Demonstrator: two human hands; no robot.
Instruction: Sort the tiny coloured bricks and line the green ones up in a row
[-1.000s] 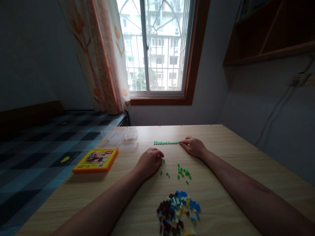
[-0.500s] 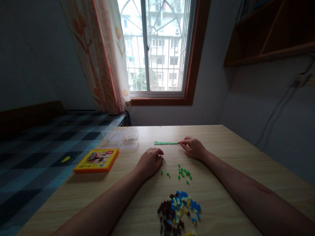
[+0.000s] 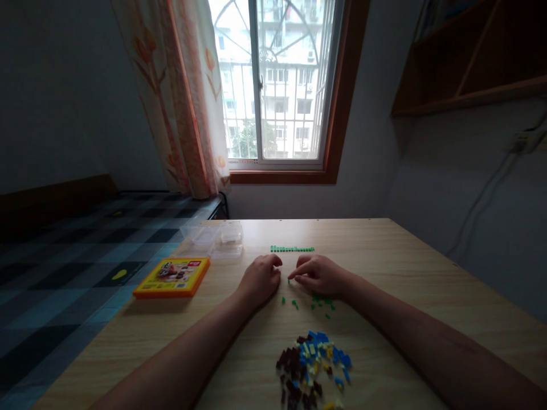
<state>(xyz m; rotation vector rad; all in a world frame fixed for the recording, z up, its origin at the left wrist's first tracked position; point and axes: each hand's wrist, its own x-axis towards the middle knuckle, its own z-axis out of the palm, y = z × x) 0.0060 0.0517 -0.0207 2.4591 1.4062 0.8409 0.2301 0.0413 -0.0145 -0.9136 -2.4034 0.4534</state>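
My right hand (image 3: 320,274) is low over the table, its index fingertip at a single small green brick (image 3: 289,281). The thumb lies a little apart from that finger, and the brick does not look gripped. Just left of it, my left hand (image 3: 260,277) rests on the tabletop, fingers loosely bent, holding nothing visible. Beyond both hands runs a straight row of small green bricks (image 3: 293,249). Several loose green bricks (image 3: 322,303) lie under and in front of my right hand, partly hidden by it. A few more green bricks (image 3: 294,303) are near my left wrist.
Closer to me is a mixed pile of brown, blue, yellow and cream bricks (image 3: 314,361). Left on the table (image 3: 405,296) sit a yellow-orange box (image 3: 173,278) and clear plastic trays (image 3: 220,238). A bed (image 3: 106,250) adjoins the left side; a window is ahead.
My right hand has left the right end of the green row and come back toward me and left, to the single green brick. My left hand stays in nearly the same place.
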